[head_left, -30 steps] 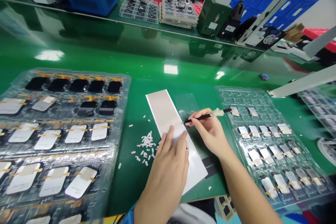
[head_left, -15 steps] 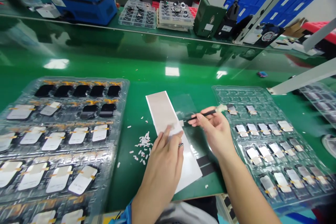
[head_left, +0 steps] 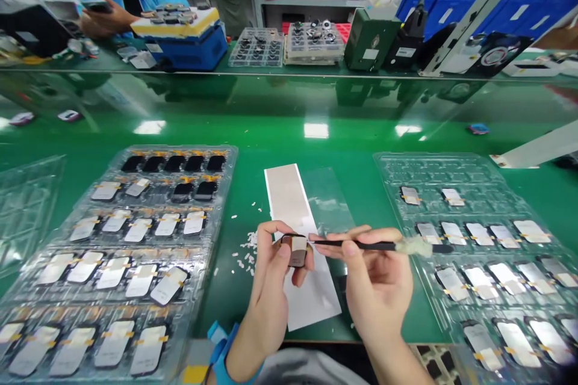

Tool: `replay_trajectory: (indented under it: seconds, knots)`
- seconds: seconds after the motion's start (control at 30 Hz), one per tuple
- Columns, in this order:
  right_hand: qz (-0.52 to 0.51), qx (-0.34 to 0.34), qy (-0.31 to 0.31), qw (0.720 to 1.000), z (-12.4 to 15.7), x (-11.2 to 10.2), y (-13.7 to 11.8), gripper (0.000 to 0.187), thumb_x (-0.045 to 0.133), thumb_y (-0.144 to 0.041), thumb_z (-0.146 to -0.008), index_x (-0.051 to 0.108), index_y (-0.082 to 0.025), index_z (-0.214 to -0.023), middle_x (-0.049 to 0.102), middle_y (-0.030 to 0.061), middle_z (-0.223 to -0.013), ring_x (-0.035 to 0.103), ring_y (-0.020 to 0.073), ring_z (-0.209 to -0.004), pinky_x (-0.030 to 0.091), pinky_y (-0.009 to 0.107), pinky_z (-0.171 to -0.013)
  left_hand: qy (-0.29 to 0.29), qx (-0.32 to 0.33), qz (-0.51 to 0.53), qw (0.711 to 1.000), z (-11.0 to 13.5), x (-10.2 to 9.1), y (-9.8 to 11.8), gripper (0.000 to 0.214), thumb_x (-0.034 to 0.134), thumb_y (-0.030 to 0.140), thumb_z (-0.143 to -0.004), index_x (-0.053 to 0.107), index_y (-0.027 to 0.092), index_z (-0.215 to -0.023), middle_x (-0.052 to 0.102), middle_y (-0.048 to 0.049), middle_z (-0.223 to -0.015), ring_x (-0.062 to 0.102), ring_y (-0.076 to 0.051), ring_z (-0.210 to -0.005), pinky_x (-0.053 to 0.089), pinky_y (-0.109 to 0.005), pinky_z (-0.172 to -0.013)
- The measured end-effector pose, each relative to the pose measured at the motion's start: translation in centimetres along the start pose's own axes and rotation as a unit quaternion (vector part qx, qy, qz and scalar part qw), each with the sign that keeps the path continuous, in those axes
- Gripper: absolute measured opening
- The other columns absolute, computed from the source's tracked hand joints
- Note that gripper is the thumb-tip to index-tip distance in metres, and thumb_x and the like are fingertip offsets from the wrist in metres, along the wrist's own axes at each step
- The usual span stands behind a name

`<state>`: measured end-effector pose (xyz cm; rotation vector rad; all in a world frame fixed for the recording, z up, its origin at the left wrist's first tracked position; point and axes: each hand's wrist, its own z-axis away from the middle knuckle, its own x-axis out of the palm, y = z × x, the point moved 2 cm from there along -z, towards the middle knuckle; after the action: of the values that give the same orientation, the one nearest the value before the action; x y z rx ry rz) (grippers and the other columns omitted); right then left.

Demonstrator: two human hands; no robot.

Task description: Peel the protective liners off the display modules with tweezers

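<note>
The big change is at the hands: the left hand (head_left: 271, 264) no longer lies flat on the white strip (head_left: 316, 301) but has risen off it, and the head has tipped up, so far more of the room shows. That left grip is closed, thumb and fingers pinching a small dark-edged module (head_left: 295, 251) with a tan patch on its face. The module is held in the air, just above the strip's lower half.

The right hand (head_left: 377, 277) is closed too, pinching a slim black pick (head_left: 356, 245) with a fluffy white wrap (head_left: 413, 246) around its shaft. The pick's point comes in level and meets the module's right edge, or very nearly does; from here I can't say which.

The strip lies on the green counter (head_left: 361, 325), a tan film (head_left: 286, 198) covering its upper part and a clear sheet (head_left: 327, 204) just beside it. White scraps (head_left: 247, 246) are scattered to its left. Clear trays of similar modules flank the hands — the left tray (head_left: 180, 147) and the right tray (head_left: 433, 159) both hold rows with yellow tabs. Across the counter sit a blue box (head_left: 187, 51) and a green meter (head_left: 370, 39), and a co-worker's hand (head_left: 106, 18) shows at the far left.
</note>
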<state>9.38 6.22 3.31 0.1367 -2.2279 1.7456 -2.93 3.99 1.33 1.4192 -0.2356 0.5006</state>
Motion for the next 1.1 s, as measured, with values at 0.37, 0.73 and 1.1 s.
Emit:
replay_trajectory:
  seconds: [0.37, 0.73, 1.1]
  knots:
    - [0.025, -0.031, -0.027, 0.999, 0.2, -0.4, 0.8, 0.012, 0.061, -0.018, -0.096, 0.056, -0.028, -0.096, 0.066, 0.0017, -0.086, 0.076, 0.0199, -0.088, 0.068, 0.03, -0.063, -0.002, 0.007, -0.025, 1.0, 0.3, 0.8, -0.6, 0.022, 0.048, 0.047, -0.103, 0.045, 0.025, -0.105, 0.065, 0.0018, -0.076, 0.05, -0.013, -0.064, 0.041, -0.026, -0.064]
    - [0.031, -0.005, -0.042, 0.999, 0.3, -1.0, 1.0, 0.014, 0.06, -0.016, -0.097, 0.054, -0.029, -0.099, 0.067, 0.0015, -0.09, 0.078, 0.0208, -0.088, 0.068, 0.03, -0.064, 0.005, -0.009, -0.039, 0.999, 0.4, 0.5, -0.9, 0.025, 0.049, 0.049, -0.102, 0.044, 0.025, -0.105, 0.067, -0.0004, -0.081, 0.053, -0.013, -0.065, 0.044, -0.026, -0.065]
    - [0.015, 0.0, -0.053, 0.998, 0.3, -1.1, 1.1, 0.015, 0.058, -0.015, -0.099, 0.054, -0.029, -0.101, 0.07, 0.0022, -0.093, 0.078, 0.0206, -0.09, 0.068, 0.03, -0.067, -0.007, 0.009, -0.062, 0.998, 0.4, 0.7, -0.7, 0.02, 0.043, 0.045, -0.106, 0.043, 0.025, -0.105, 0.066, 0.0008, -0.078, 0.051, -0.012, -0.063, 0.044, -0.024, -0.064]
